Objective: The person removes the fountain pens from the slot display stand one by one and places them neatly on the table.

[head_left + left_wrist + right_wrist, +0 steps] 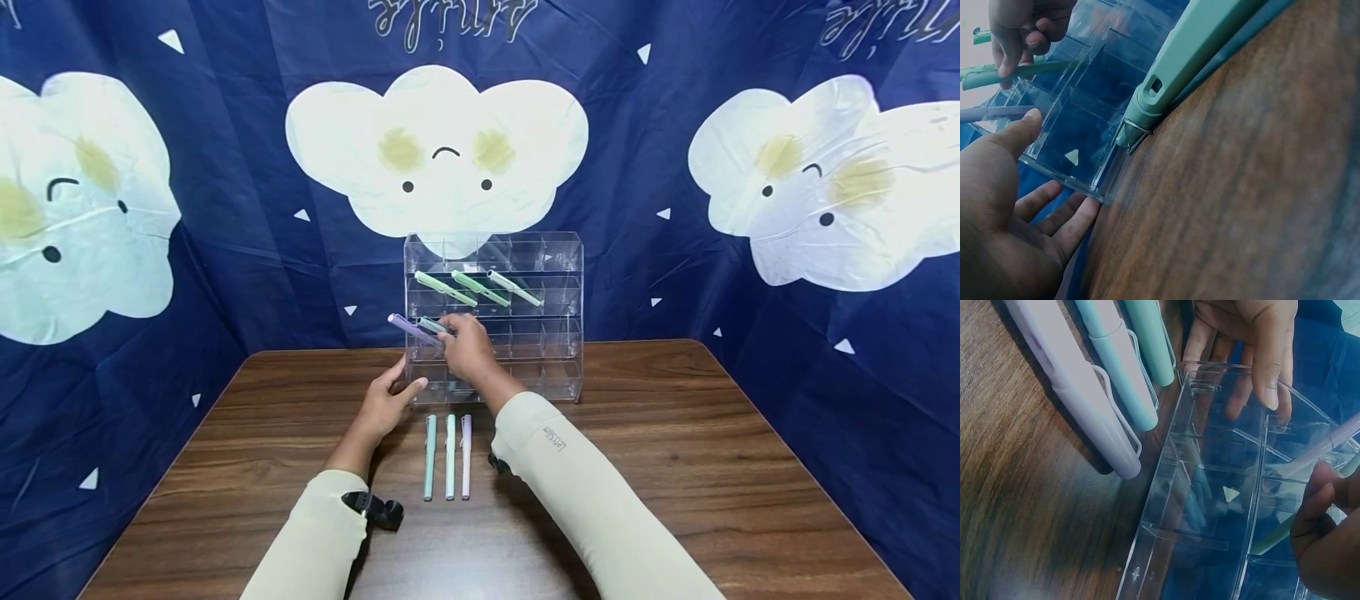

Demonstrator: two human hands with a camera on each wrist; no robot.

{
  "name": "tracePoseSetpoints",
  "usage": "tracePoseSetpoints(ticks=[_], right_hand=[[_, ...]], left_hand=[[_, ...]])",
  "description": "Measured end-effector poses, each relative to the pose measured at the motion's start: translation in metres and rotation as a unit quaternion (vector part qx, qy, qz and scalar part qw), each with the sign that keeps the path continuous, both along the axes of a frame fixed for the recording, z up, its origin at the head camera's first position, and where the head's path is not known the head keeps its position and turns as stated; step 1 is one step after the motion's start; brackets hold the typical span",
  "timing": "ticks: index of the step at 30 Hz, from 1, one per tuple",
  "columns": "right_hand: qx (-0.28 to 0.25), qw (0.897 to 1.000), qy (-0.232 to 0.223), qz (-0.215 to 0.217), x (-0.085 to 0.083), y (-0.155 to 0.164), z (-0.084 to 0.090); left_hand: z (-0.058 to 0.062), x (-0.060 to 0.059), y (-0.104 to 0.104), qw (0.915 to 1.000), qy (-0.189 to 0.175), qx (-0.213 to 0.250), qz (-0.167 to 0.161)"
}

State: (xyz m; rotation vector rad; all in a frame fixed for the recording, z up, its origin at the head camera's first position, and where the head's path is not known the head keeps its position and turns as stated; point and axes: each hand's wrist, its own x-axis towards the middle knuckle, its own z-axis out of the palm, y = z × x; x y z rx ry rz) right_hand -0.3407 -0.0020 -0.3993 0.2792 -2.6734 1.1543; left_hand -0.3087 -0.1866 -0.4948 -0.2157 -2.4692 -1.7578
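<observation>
A clear acrylic rack (564,336) with stepped rows of compartments stands at the table's back edge. My right hand (470,348) pinches a green pen (431,324) at the third row from the top; in the left wrist view this pen slants into a compartment. Beside it, a purple pen (403,322) leans in the leftmost compartment of that row. My left hand (381,407) holds the rack's lower left side, thumb in front and fingers (1239,400) behind the clear wall. One row higher rest a pale green pen (442,287), a green pen (483,289) and a whitish pen (516,288).
On the wooden table (285,433) in front of the rack, a teal pen (430,458), a light blue pen (450,458) and a lilac pen (467,458) lie side by side. A blue cloth (240,167) with white clouds hangs behind the table.
</observation>
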Motion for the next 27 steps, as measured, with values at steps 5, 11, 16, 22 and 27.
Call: tracePoseSetpoints(ticks=[5, 11, 16, 22, 27], right_hand=[[0.004, 1.000, 0.011, 0.005, -0.001, 0.002, 0.003], [0.004, 0.999, 0.031, 0.016, -0.001, 0.003, 0.009], [-0.007, 0.998, 0.051, 0.032, 0.000, 0.003, 0.016], [-0.024, 0.996, 0.065, 0.056, 0.005, 0.001, 0.026], [-0.037, 0.993, 0.085, 0.072, 0.007, -0.001, 0.033]], left_hand=[[0.000, -0.001, 0.001, 0.9999, -0.005, 0.010, -0.004], [0.000, -0.002, 0.000, 1.0000, -0.004, 0.004, -0.005], [-0.001, -0.003, -0.001, 1.0000, 0.001, 0.003, -0.005], [-0.002, -0.002, -0.001, 1.0000, 0.002, -0.001, -0.007], [-0.002, -0.002, -0.001, 1.0000, 0.002, -0.002, -0.008]])
